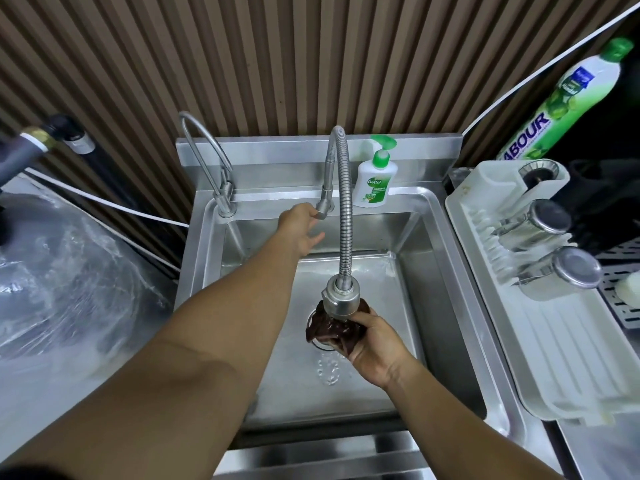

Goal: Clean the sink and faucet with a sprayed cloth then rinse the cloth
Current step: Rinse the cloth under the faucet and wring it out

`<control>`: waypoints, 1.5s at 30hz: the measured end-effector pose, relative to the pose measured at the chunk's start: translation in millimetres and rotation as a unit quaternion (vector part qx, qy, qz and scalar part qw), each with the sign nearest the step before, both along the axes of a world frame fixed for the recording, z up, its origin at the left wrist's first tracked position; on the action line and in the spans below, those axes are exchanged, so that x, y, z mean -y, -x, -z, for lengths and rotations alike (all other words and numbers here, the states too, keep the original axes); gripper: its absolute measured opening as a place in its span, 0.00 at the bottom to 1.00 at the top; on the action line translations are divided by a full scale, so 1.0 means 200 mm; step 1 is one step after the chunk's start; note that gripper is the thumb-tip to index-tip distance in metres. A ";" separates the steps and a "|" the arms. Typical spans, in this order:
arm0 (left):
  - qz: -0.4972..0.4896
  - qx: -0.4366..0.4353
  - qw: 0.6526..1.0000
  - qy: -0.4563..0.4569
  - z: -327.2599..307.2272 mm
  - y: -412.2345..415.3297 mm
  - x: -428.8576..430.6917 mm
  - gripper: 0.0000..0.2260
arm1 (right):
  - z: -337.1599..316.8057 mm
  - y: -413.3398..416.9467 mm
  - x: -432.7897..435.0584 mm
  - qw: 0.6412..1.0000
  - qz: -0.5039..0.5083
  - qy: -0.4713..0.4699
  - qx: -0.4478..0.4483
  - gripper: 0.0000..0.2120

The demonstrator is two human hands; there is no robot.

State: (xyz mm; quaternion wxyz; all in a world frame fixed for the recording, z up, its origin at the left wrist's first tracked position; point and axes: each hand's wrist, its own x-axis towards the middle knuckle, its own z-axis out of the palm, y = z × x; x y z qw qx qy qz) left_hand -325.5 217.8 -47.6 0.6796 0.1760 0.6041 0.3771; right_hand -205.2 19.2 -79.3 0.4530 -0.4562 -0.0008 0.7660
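The right hand [374, 344] grasps a bunched dark cloth [329, 329], fingers curled round it. The cloth sits just above the hand, right under the faucet's spray head [341, 301] and over the drain [320, 345] in the sink [426, 306]. The left hand [301, 230] reaches to the faucet handle [322, 212], fingertips on it; I cannot tell whether they pinch it or only touch it. A soap bottle [372, 181] stands just beyond that hand.

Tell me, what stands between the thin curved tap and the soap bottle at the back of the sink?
The base of the flexible faucet, with the left hand at its lever, as the head view shows.
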 end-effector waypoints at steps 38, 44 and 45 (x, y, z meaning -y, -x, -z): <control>0.407 -0.441 0.768 -0.225 0.01 0.34 1.09 0.10 | -0.03 0.23 0.34 0.976 -0.002 -0.126 0.179 0.18; 0.498 -0.481 0.677 -0.250 0.03 0.35 1.12 0.13 | -0.02 0.23 0.37 0.953 0.004 -0.136 0.271 0.23; 0.502 -0.495 0.662 -0.255 0.03 0.35 1.13 0.16 | -0.03 0.23 0.38 0.949 0.001 -0.141 0.283 0.24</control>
